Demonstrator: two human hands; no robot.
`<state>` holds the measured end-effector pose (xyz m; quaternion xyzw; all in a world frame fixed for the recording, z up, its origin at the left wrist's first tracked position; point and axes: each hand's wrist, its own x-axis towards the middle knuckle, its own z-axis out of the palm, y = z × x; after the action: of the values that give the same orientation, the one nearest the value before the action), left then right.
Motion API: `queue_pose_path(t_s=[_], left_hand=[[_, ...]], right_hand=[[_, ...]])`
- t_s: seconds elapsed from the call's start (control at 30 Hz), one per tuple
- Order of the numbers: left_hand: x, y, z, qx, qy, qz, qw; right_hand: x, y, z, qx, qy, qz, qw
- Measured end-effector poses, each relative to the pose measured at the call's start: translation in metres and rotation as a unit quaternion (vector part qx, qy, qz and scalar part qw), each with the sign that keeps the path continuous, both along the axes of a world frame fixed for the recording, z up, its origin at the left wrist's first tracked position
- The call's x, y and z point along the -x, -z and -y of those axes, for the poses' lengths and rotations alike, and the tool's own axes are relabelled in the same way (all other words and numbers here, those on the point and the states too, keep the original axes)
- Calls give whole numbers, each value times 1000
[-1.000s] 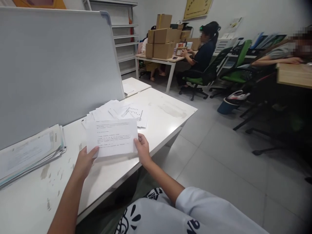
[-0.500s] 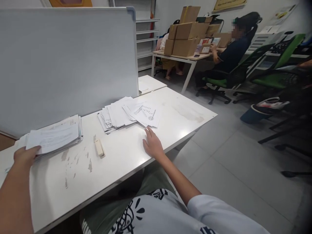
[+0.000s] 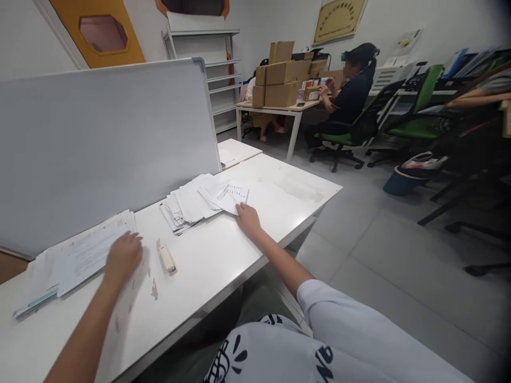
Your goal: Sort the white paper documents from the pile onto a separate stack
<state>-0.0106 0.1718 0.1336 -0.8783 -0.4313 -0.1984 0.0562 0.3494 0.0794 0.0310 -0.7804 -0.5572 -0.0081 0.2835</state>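
Note:
My left hand (image 3: 124,258) is over the right end of the left paper stack (image 3: 85,258), fingers stretched out and holding nothing. My right hand (image 3: 248,219) pinches the near corner of a printed sheet of paper (image 3: 230,197), which lies on the right edge of the loose paper pile (image 3: 187,205). Between the two piles a cream stapler (image 3: 166,259) lies on the white table (image 3: 199,276). The thumb of my right hand is partly hidden.
A whiteboard panel (image 3: 104,143) stands along the table's far side. Beyond are a metal shelf (image 3: 223,80), cardboard boxes (image 3: 279,82) on another table, and a seated person (image 3: 351,96). Green chairs (image 3: 415,125) and a blue bin (image 3: 405,178) stand on the right.
My left hand has let go of the top sheet's left end and moved right across the stack. My right hand has reached onto the printed sheet's corner. The view has tilted up slightly.

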Motion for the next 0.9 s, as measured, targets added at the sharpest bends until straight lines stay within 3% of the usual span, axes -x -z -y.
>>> queue_pose_path(t_s=[0.13, 0.2, 0.27, 0.33, 0.4, 0.47, 0.5, 0.57, 0.63, 0.73, 0.9], left_hand=[[-29, 11, 42, 32, 120, 59, 991], [-59, 21, 73, 114, 159, 136, 971], [-90, 30, 100, 253, 160, 224, 928], [-120, 40, 117, 431, 105, 338, 830], [-144, 48, 121, 567, 41, 456, 685], [-163, 56, 117, 618, 7, 559, 553], [-169, 59, 113, 617, -8, 601, 508], [-177, 65, 107, 599, -38, 657, 456], [-178, 70, 103, 573, -70, 684, 446], [-167, 74, 100, 531, -94, 696, 475], [-130, 83, 94, 440, -145, 654, 599]], right_hand=[[-1, 0, 1, -21, 17, -6, 1000], [1, -1, 7, -35, 16, -6, 999], [6, -2, 17, -48, 13, -6, 999], [17, -2, 32, -79, 2, -12, 997], [32, 3, 54, -121, -33, -18, 992], [47, 10, 81, -141, -100, -17, 985], [53, 15, 95, -133, -137, -13, 982], [57, 24, 120, -98, -184, 1, 978], [50, 32, 136, -66, -176, 14, 982], [31, 39, 142, -45, -102, 22, 993], [12, 36, 118, 3, -32, -6, 999]])
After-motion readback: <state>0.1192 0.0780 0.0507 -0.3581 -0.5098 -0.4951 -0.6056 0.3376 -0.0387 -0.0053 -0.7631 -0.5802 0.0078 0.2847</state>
